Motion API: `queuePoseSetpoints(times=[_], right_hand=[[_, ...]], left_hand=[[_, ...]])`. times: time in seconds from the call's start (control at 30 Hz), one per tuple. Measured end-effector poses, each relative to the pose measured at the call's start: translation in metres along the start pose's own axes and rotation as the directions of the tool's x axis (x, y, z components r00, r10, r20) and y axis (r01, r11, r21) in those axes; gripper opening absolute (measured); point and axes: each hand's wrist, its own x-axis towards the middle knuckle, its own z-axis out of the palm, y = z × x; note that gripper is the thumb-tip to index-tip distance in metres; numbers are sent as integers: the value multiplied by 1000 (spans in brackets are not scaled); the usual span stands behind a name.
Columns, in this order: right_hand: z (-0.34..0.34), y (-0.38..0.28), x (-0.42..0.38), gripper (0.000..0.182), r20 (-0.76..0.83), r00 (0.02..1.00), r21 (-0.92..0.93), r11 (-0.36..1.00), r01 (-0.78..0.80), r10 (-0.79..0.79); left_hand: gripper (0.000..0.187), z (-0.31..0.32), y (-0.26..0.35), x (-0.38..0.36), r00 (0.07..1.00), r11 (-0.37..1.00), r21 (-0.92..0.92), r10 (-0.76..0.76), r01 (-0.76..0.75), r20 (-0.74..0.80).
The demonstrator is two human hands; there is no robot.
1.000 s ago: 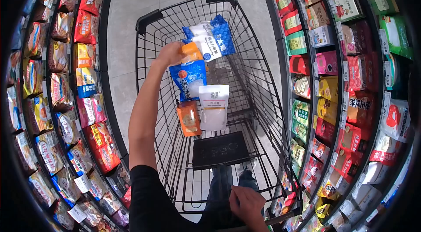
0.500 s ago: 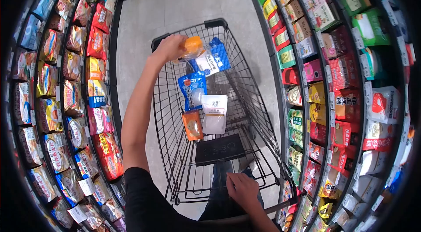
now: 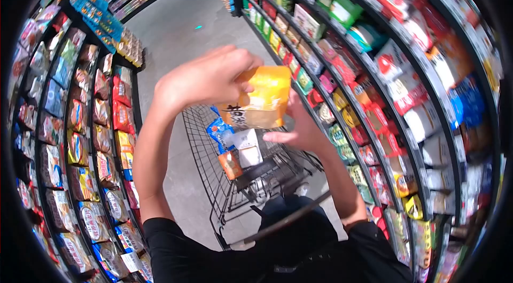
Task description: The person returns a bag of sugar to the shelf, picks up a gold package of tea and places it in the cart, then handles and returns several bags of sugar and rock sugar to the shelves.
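And the left hand [image 3: 216, 77] covers one side of the yellow-orange pouch [image 3: 270, 96], while that pouch screens part of the right hand [image 3: 300, 129]! The cart's [image 3: 270, 173] far end is lost behind them, and the upper-right packets [image 3: 393, 63] blur, small print unreadable.

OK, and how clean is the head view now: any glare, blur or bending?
Head view: glare patches on the glossy yellow-orange plastic pouch; blur softening the colourful plastic packets on the right; fisheye distortion bowing the tall black shelves on both sides; image corners black.
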Motion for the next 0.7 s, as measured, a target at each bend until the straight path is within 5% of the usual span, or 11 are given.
queuePoseSetpoints(times=[0.03, 0.1, 0.13, 0.17, 0.2, 0.3, 0.37, 0.5, 0.53, 0.63, 0.7], right_hand=[[-8, -12, -15, 81, 51, 989, 128, 982, -142, 137], [-32, -17, -49, 58, 79, 956, -72, 958, -277, 282], [-39, -27, -68, 58, 45, 961, -62, 961, -271, 274], [-44, -38, -88, 51, -53, 966, 100, 964, -248, 254], [-50, -46, -108, 45, -159, 956, 260, 945, -198, 245], [-77, -51, -167, 46, -306, 903, 331, 923, -197, 302], [-95, -48, -201, 48, -382, 869, 331, 925, -188, 314], [-117, -40, -246, 44, -521, 807, 290, 947, -139, 278], [-121, -38, -252, 44, -551, 787, 298, 946, -126, 278], [-126, -38, -260, 45, -598, 746, 343, 935, -93, 293], [-132, -26, -273, 51, -595, 722, 395, 911, -120, 353]], left_hand=[[20, -2, 23, 9, 998, 996, -83, 43, -40, 36], [20, 6, 58, 31, 993, 987, -149, 74, -59, 95], [22, 24, 66, 42, 992, 969, -214, 121, -126, -39], [24, 35, 77, 56, 971, 941, -268, 166, -208, -171], [32, 35, 106, 65, 999, 838, -543, 23, -45, -48], [48, 96, 123, 96, 788, 907, -256, 121, -335, -604], [53, 142, 144, 109, 780, 774, -508, -28, -379, -625], [51, 216, 169, 107, 968, 327, -929, -117, -172, -220], [52, 228, 169, 103, 984, 319, -944, -122, -84, -128], [56, 263, 191, 88, 998, -54, -998, -51, 38, 41], [50, 275, 207, 76, 995, -60, -994, -35, 92, 94]])
